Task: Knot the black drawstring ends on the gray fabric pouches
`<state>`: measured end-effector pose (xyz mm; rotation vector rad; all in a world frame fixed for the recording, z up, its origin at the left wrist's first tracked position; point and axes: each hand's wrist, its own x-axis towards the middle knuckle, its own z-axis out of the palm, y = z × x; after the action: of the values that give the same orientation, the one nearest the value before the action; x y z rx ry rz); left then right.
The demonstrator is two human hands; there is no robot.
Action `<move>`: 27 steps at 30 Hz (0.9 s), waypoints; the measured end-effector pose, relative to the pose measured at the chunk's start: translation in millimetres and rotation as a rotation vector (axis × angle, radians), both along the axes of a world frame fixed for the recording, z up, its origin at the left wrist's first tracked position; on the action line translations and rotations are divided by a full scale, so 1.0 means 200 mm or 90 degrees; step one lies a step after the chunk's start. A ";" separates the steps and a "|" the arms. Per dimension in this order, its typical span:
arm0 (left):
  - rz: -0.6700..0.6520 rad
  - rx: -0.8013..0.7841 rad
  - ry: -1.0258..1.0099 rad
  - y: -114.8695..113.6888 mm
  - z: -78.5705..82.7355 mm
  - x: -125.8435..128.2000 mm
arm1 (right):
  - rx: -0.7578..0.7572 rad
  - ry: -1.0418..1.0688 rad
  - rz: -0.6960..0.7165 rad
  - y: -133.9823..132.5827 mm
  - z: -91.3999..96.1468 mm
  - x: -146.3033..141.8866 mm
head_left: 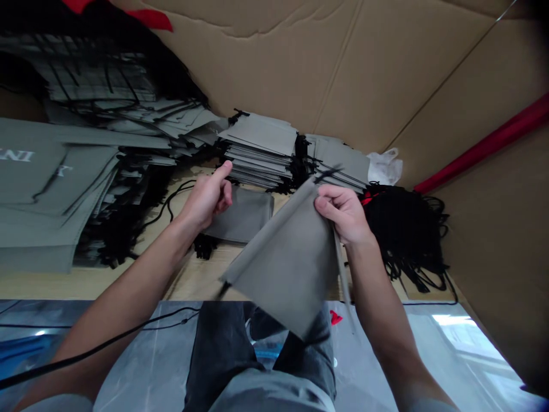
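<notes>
My right hand (345, 213) pinches the upper edge of a grey fabric drawstring pouch (287, 263), which hangs tilted over the table's front edge. Short black cord ends stick out at the pouch's corners, and its lower part is slightly blurred. My left hand (210, 197) is apart from that pouch, thumb stretched out and fingers loosely curled, with nothing visible in it. Just beyond its fingers, another grey pouch (246, 214) lies flat on the wooden table (193, 283). Behind it stands a neat stack of grey pouches (261, 143) with black cord ends.
A second pouch stack (341, 160) stands to the right, near a white plastic bag (386, 166). At right lies a bundle of black cords (405, 229). Larger grey printed bags (38, 189) pile up at left. Cardboard walls (283, 51) enclose the back and right.
</notes>
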<state>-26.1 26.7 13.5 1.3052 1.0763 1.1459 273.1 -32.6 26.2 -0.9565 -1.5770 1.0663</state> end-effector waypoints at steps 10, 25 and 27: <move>-0.299 0.065 0.128 -0.08 -0.11 0.10 | 0.004 -0.300 0.090 0.02 -0.10 -0.21; -0.219 0.178 0.160 -0.07 -0.19 0.13 | 0.040 -0.115 0.032 0.06 -0.15 -0.17; -0.210 0.174 0.138 -0.07 -0.19 0.14 | 0.019 -0.086 0.056 0.07 -0.16 -0.16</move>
<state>1.1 12.2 -25.2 1.7815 0.8328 0.9390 241.2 -17.9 -5.7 -0.9633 -1.7552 1.0537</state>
